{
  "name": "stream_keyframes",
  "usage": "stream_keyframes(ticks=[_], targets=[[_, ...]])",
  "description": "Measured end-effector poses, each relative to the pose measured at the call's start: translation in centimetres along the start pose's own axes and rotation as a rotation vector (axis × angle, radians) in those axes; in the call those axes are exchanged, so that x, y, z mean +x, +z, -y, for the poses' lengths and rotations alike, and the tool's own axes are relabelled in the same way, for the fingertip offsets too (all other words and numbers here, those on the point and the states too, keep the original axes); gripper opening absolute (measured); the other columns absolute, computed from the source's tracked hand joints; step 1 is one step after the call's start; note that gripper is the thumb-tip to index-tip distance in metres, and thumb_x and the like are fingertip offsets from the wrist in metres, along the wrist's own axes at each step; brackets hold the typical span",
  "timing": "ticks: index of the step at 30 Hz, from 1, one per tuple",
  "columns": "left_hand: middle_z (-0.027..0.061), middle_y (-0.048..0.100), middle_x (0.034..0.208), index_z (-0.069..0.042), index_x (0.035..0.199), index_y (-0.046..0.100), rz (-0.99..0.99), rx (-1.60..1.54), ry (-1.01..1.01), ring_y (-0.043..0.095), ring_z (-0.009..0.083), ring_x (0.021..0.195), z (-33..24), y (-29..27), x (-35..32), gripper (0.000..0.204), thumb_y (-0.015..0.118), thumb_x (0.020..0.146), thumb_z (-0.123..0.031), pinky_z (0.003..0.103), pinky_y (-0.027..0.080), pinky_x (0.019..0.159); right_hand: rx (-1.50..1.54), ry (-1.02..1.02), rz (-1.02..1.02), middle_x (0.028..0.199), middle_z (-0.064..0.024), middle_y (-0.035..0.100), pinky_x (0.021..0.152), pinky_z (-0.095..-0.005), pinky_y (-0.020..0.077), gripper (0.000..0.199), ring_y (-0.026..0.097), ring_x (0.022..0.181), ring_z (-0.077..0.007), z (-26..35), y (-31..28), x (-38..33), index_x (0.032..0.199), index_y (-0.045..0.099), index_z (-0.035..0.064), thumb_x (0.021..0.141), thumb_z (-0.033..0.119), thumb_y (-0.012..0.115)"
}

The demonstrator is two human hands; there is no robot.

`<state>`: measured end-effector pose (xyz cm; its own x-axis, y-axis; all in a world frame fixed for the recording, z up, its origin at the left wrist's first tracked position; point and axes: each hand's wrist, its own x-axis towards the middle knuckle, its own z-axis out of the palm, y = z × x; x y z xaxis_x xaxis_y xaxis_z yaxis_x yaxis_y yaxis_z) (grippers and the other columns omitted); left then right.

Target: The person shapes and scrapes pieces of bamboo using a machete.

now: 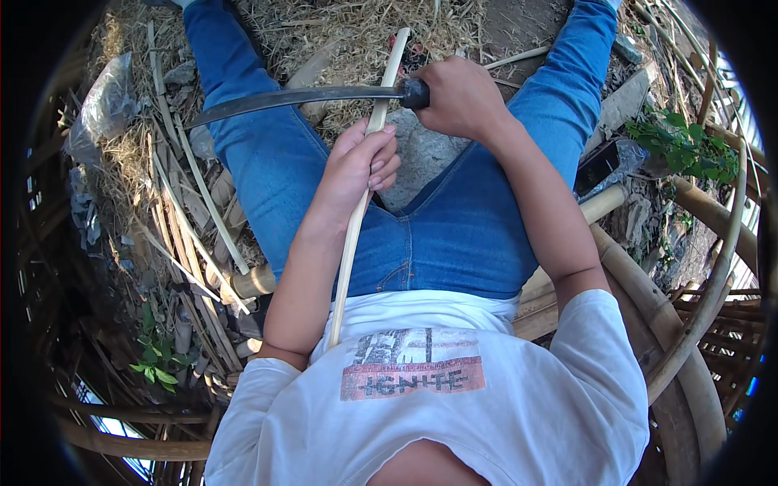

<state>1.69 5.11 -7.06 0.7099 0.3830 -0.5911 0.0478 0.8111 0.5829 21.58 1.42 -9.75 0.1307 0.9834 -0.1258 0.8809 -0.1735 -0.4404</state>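
My left hand (362,162) is closed round a long pale strip of bamboo (353,235), which slants from my belly up past my knees. In my right hand (458,95) is the dark handle of a machete (292,96). Its long, slightly curved blade points left and lies across the bamboo strip, just beyond my left fingers. Whether the edge bites into the strip cannot be made out. Below the blade, between my thighs, sits a grey stone (421,154).
Pale shavings (340,49) cover the ground between my legs. Several bamboo strips (198,186) lie at the left near a crumpled clear plastic bag (109,101). At the right are a black phone (598,166), a leafy green plant (685,146) and thick bamboo poles (648,300).
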Motion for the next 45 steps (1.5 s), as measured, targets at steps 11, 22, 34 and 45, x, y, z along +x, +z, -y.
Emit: stream_keyframes(ticks=[11,22,34,45], targets=[[-0.0071,0.033,0.061,-0.011,0.094,0.044,0.002,-0.017,-0.051,0.031,0.0023,0.047,0.4,0.2,0.0,0.010,0.047,0.103,-0.012,0.019,0.026,0.043,0.006,0.021,0.022,0.071,-0.0189,0.068,0.072,-0.0471,0.0567,0.029,0.068,0.072,-0.0378,0.4,-0.4,-0.2,0.089,0.076,0.0093,0.061,0.016,0.067],[-0.0069,0.033,0.061,-0.010,0.101,0.044,0.018,-0.007,-0.022,0.031,0.0017,0.047,0.4,0.3,-0.3,0.004,0.047,0.104,-0.012,0.019,0.025,0.043,0.104,0.219,-0.014,0.073,-0.0232,0.068,0.075,-0.0489,0.0557,0.020,0.068,0.074,-0.0408,-0.3,-0.3,-0.1,0.082,0.074,0.0025,0.070,0.018,0.067],[-0.0063,0.033,0.061,-0.009,0.106,0.044,-0.002,0.005,-0.022,0.031,0.0023,0.048,0.5,0.1,0.0,0.005,0.047,0.104,-0.013,0.019,0.026,0.044,0.071,0.211,0.044,0.078,-0.0221,0.070,0.076,-0.0476,0.0576,0.023,0.070,0.078,-0.0386,-0.4,-0.5,0.2,0.082,0.072,0.0028,0.065,0.017,0.067],[-0.0058,0.034,0.062,-0.008,0.107,0.044,-0.002,0.025,-0.040,0.032,0.0024,0.048,0.9,-0.2,0.4,0.007,0.048,0.104,-0.013,0.019,0.027,0.044,-0.014,0.163,0.101,0.078,-0.0221,0.070,0.074,-0.0475,0.0580,0.024,0.071,0.077,-0.0391,-0.7,-0.6,0.1,0.082,0.072,0.0014,0.064,0.017,0.068]])
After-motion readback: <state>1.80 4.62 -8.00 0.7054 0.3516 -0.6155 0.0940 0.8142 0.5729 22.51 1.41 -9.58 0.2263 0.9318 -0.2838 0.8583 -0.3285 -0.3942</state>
